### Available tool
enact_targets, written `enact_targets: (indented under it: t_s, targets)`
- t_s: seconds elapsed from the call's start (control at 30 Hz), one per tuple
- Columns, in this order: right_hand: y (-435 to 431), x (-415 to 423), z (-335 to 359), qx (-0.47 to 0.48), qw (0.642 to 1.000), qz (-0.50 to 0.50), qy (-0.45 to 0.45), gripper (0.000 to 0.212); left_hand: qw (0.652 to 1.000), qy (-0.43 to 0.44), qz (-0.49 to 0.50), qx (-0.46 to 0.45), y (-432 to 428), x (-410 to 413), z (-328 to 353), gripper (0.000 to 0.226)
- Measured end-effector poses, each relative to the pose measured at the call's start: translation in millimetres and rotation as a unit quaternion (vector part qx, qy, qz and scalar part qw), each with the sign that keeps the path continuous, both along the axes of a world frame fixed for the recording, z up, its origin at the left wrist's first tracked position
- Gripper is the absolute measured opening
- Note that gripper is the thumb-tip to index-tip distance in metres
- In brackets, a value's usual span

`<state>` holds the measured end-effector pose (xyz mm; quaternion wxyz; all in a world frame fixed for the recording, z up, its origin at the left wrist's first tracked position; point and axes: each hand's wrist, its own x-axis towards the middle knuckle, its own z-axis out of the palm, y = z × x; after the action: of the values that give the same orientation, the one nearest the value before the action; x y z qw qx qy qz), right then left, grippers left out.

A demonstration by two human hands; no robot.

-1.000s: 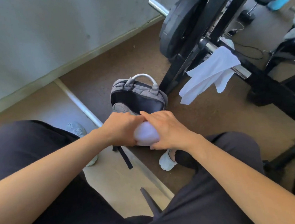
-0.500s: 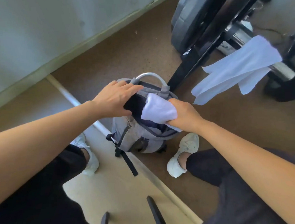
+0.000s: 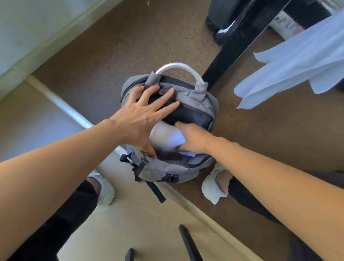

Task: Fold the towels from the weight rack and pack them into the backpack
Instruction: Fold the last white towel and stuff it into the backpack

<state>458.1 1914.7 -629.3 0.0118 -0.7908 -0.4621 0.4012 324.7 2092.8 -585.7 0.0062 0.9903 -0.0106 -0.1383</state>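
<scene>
two towels are in view, one backpack and two hands. the grey backpack (image 3: 162, 170) stands on the brown floor (image 3: 119, 52) in the middle of the scene, between two white shoes (image 3: 105, 189), with its pale curved handle (image 3: 180, 68) on the far side and its main compartment unzipped and gaping, dark inside. the first towel, a rolled white towel (image 3: 165, 137), sits in the mouth of that compartment, partly inside and partly above the near rim. the right hand (image 3: 194, 136) grips it from the right, fingers curled round the roll and mostly hidden beneath it. the left hand (image 3: 145, 116) is spread wide and holds nothing: its straight fingers press on the far edge of the opening and its thumb reaches down to the near left rim, just beside the roll. the second towel, a hanging towel (image 3: 297, 62), is unfolded and draped over the black weight rack (image 3: 241, 32) at the far right, well apart from the backpack. one dark weight plate (image 3: 229, 2) sits on the rack at the far edge. whether anything else lies deeper in the backpack cannot be told.
</scene>
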Motion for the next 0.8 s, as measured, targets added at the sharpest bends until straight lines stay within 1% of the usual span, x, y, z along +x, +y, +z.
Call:
enact_targets:
  t_s: [0.13,0.23,0.27,0.33,0.4,0.43,0.47,0.53,0.63,0.7,0.8]
  targets:
    - [6,-15,-18,-0.046,0.994,0.076,0.07,0.043,1.0,0.022,-0.004,0.02,-7,-6,-5,0.15]
    - [2,-22,-33,-0.087,0.982,0.098,0.136,0.038,1.0,0.006,-0.004,0.01,-8,-10,-7,0.15]
    - [1,-23,-38,-0.101,0.978,0.097,0.153,0.035,1.0,0.001,-0.005,0.008,-9,-11,-8,0.149]
    - [-4,-24,-48,-0.121,0.974,0.11,0.158,0.021,1.0,-0.009,-0.006,0.006,-10,-14,-10,0.146]
    - [-10,-26,-60,-0.105,0.981,0.112,0.118,0.015,1.0,-0.025,-0.003,0.002,-10,-16,-11,0.143]
    - [-14,-26,-64,-0.094,0.987,0.102,0.081,0.012,0.999,-0.033,0.0,-0.003,-10,-17,-10,0.142]
    - [-19,-26,-70,-0.083,0.992,0.087,0.045,0.015,0.999,-0.039,0.002,-0.008,-11,-18,-10,0.14]
    - [-26,-28,-76,-0.093,0.992,0.081,-0.025,0.038,0.999,-0.039,0.003,-0.011,-14,-18,-9,0.14]
    - [-26,-37,-82,-0.122,0.966,0.162,-0.162,0.065,1.0,-0.024,0.001,-0.003,-18,-18,-8,0.146]
    - [-22,-40,-89,-0.137,0.95,0.186,-0.209,0.075,1.0,-0.017,0.0,0.005,-20,-20,-8,0.15]
    - [-16,-42,-93,-0.146,0.945,0.194,-0.221,0.078,1.0,-0.006,0.001,0.012,-21,-21,-8,0.154]
